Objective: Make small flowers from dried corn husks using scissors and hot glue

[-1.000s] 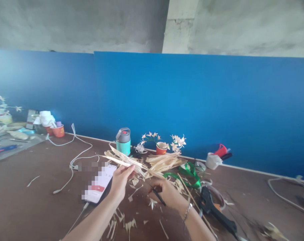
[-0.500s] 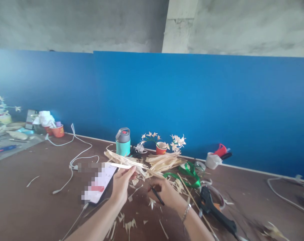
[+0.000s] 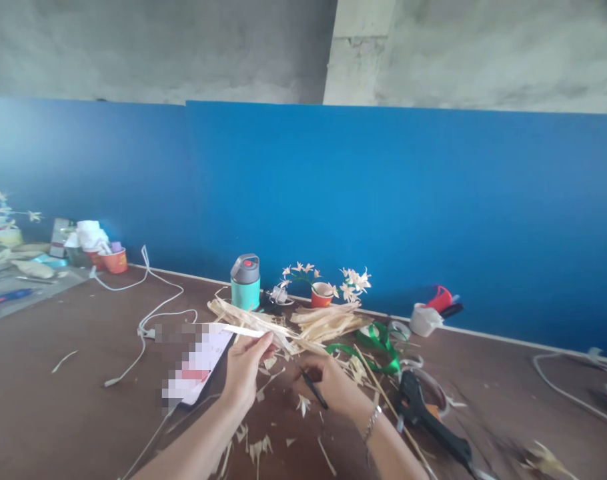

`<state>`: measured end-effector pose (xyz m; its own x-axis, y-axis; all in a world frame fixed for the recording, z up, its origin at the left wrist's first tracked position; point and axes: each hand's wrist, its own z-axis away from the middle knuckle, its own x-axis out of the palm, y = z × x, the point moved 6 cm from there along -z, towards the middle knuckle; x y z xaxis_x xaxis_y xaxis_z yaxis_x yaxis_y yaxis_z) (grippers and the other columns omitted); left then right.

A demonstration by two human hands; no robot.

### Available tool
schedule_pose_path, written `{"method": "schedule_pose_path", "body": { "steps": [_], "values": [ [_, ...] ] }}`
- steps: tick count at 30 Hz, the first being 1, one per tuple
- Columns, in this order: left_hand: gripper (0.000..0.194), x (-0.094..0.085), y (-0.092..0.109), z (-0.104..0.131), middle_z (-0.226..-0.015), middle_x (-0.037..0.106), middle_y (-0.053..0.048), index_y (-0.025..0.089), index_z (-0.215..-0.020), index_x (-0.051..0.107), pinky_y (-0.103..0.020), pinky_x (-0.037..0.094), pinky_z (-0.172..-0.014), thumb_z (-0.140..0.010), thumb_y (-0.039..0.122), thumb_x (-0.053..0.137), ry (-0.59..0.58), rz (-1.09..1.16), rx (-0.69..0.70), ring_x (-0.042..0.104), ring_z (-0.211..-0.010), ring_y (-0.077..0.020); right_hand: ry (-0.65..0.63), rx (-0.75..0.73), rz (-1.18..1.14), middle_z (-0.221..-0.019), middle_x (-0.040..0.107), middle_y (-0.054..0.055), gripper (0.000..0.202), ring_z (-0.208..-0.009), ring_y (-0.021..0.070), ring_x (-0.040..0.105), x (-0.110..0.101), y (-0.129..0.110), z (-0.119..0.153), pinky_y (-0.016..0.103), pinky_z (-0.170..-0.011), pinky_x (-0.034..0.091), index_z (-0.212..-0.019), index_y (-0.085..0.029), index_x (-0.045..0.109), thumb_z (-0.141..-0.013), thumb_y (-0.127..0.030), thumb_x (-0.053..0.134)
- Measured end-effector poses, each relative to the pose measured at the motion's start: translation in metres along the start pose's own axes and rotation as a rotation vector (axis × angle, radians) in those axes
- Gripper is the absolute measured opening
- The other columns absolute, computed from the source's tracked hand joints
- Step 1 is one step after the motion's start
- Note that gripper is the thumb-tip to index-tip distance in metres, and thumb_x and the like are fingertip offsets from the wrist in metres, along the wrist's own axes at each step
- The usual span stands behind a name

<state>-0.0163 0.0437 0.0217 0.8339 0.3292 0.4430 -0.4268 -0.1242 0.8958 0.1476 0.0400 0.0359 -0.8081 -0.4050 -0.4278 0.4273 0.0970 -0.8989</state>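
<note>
the left hand [image 3: 243, 370] pinched a pale, flat strip [image 3: 243, 331], its right end hidden. the right hand [image 3: 331, 385] was curled round a slim, dark tool [image 3: 314, 389], tip indistinct.

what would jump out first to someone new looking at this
The wide blue partition behind the table dominates. Before it stands a turquoise flask, with pale flowers to its right. Nearer, pale strips lie heaped mid-picture, a bright green ribbon curling at their right.

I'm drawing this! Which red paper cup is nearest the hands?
The red paper cup right of the turquoise flask, behind the dry strips; the other two stand far left, farther away.
</note>
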Motion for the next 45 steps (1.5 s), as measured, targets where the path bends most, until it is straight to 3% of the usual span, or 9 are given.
{"method": "schedule_pose_path", "body": {
  "steps": [5, 10, 26, 30, 39, 45],
  "values": [
    [0.021, 0.000, -0.003, 0.000, -0.060, 0.068, -0.002, 0.013, -0.066, 0.071, -0.024, 0.052, -0.058, -0.054, 0.029, 0.079, 0.009, 0.009, -0.012, 0.063, -0.058, -0.0145, -0.030, 0.009, -0.033, -0.048, 0.053, -0.005, 0.014, -0.037, 0.0055, 0.039, 0.004, 0.004, -0.001, 0.016, -0.037, 0.029, -0.073, -0.015, 0.065, -0.061, -0.018, 0.058],
    [0.023, 0.001, -0.002, 0.001, -0.057, 0.067, -0.002, 0.012, -0.065, 0.070, -0.022, 0.050, -0.056, -0.055, 0.030, 0.079, -0.007, 0.018, -0.030, 0.063, -0.057, -0.0134, -0.017, -0.051, -0.057, -0.058, 0.060, 0.000, 0.012, -0.048, 0.0082, 0.048, 0.002, -0.001, 0.000, 0.018, -0.046, 0.036, -0.070, -0.013, 0.065, -0.061, -0.017, 0.059],
    [0.024, 0.005, -0.014, 0.001, -0.057, 0.067, -0.002, 0.011, -0.068, 0.067, -0.018, 0.049, -0.051, -0.054, 0.025, 0.080, -0.042, 0.193, -0.193, 0.063, -0.055, -0.0124, -0.019, -0.075, -0.031, -0.057, 0.060, -0.002, 0.011, -0.048, 0.0089, 0.048, 0.002, 0.000, -0.001, 0.018, -0.045, 0.036, -0.070, -0.015, 0.064, -0.061, -0.014, 0.057],
    [0.024, 0.006, -0.014, 0.002, -0.058, 0.067, -0.003, 0.010, -0.067, 0.068, -0.018, 0.050, -0.051, -0.054, 0.026, 0.081, -0.063, 0.169, -0.186, 0.063, -0.056, -0.0119, -0.002, -0.055, 0.001, -0.054, 0.057, -0.003, 0.010, -0.045, 0.0082, 0.045, 0.001, 0.002, -0.001, 0.017, -0.041, 0.032, -0.069, -0.015, 0.063, -0.061, -0.015, 0.057],
    [0.023, 0.005, -0.014, 0.002, -0.059, 0.067, -0.002, 0.010, -0.065, 0.068, -0.017, 0.050, -0.054, -0.055, 0.026, 0.081, -0.052, 0.153, -0.160, 0.063, -0.056, -0.0107, 0.018, -0.168, -0.036, -0.058, 0.060, -0.001, 0.008, -0.050, 0.0100, 0.047, 0.002, -0.002, -0.002, 0.020, -0.046, 0.034, -0.067, -0.015, 0.065, -0.064, -0.018, 0.058],
    [0.023, 0.004, -0.016, 0.001, -0.060, 0.067, -0.002, 0.011, -0.065, 0.068, -0.018, 0.051, -0.055, -0.053, 0.025, 0.081, -0.037, 0.194, -0.162, 0.063, -0.057, -0.0109, 0.026, -0.143, -0.054, -0.061, 0.062, 0.000, 0.011, -0.051, 0.0111, 0.049, 0.001, 0.001, -0.004, 0.021, -0.048, 0.036, -0.071, -0.015, 0.066, -0.063, -0.017, 0.060]
  ]
}}
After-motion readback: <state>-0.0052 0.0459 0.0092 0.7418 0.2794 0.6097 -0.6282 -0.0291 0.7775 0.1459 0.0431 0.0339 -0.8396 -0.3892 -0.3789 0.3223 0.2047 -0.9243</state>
